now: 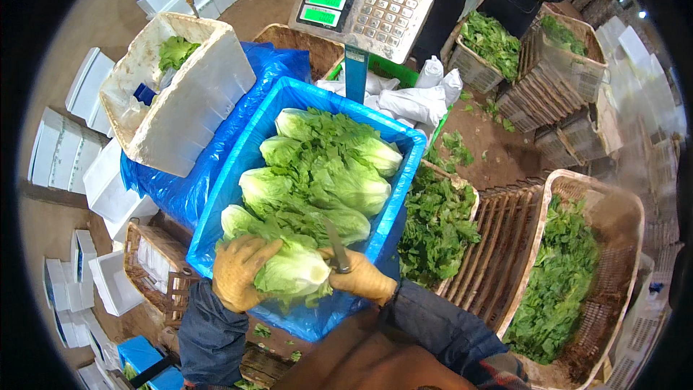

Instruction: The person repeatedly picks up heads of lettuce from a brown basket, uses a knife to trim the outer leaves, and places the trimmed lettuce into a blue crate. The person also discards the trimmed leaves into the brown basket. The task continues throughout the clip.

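My left fingers [258,251] are clamping a lettuce head [294,269] at the blue crate's [240,166] near end; my right fingers [354,280] are gripping a knife [334,240]. Leaves are seeming soft, bruisable; the firmer base is probably offering surer hold.

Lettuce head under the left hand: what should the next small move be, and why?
Probably lower the lettuce head into the near end of the blue-lined box: the left hand grips it there, other lettuce heads lie in rows just beyond, and the right hand's knife points away from it.
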Demonstrator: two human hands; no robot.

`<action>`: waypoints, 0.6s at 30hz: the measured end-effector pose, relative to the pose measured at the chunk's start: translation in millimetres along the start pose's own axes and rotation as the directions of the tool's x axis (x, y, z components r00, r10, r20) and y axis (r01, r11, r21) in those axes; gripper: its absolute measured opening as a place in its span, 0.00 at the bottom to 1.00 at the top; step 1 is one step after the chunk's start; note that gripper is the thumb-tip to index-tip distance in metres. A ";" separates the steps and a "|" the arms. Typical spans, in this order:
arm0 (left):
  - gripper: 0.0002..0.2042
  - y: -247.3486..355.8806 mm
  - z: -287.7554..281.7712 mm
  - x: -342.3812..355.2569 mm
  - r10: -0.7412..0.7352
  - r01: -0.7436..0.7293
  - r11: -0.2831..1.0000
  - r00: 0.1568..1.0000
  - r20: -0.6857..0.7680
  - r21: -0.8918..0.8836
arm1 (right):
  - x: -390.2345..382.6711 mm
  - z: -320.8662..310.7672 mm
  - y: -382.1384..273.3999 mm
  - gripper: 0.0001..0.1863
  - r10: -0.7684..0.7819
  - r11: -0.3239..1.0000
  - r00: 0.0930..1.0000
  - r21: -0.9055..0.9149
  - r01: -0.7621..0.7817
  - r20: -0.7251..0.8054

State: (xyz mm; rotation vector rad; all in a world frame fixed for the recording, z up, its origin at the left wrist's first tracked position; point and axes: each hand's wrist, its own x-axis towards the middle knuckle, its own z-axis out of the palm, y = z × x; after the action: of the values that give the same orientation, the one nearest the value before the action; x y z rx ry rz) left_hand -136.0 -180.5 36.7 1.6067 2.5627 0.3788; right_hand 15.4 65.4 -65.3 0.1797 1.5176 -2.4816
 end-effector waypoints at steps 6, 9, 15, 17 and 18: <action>0.49 -4.4 -7.2 5.4 0.018 0.001 0.969 0.997 -0.074 0.246 | -35.6 -29.2 -26.1 0.13 -0.193 0.947 0.978 -0.276 0.166 -0.076; 0.50 6.2 -2.4 22.1 0.012 -0.010 0.987 1.000 -0.008 0.160 | -38.7 -28.6 -28.3 0.34 -0.069 0.971 0.964 -0.240 0.006 -0.256; 0.50 20.6 5.2 37.9 0.032 -0.029 0.993 0.999 -0.021 0.113 | -59.1 -42.4 -51.2 0.14 -0.188 0.888 0.939 -0.458 0.037 -0.287; 0.50 16.6 -0.5 32.3 0.033 -0.022 0.980 0.998 -0.054 0.200 | -76.9 -59.4 -69.2 0.16 -0.132 0.720 0.929 -0.677 -0.150 -0.347; 0.51 13.7 -4.0 29.1 0.067 -0.048 0.954 0.996 -0.054 0.297 | -83.9 -66.5 -76.3 0.16 -0.029 0.809 0.889 -0.533 -0.248 -0.457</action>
State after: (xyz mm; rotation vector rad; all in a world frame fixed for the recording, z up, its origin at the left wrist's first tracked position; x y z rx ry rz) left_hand -137.7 -149.4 45.7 1.7922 2.7312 0.0505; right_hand 76.1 168.8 -11.5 0.7465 2.2967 -1.8307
